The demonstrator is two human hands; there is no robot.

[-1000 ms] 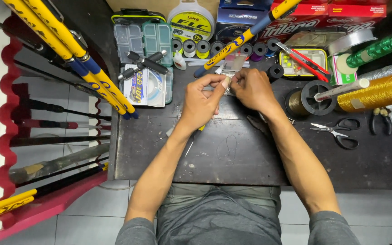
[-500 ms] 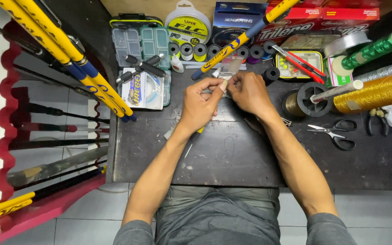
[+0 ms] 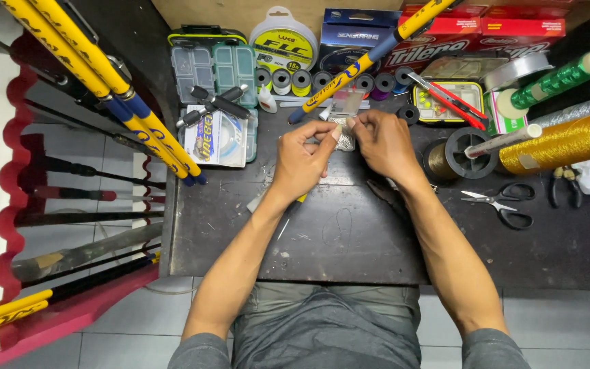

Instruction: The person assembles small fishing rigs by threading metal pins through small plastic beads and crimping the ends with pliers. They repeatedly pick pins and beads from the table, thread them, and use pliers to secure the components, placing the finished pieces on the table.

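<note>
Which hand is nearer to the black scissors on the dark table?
The right hand. It works left of the scissors and a little farther up the table. The left hand is farther away, on the other side of the right hand.

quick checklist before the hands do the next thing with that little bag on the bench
1. Both hands on the work: ok. The left hand and right hand meet over the small clear bag, fingertips pinching near its top.
2. What the fingertips grip: cannot tell, too small to make out.
3. Scissors out of the way: ok, lying apart to the right of the right forearm.
4. Red utility knife blade state: cannot tell; it lies on the yellow tackle box.
5. Yellow and blue rod close behind the hands: not ok, it crosses the bench just beyond the fingers.
</note>
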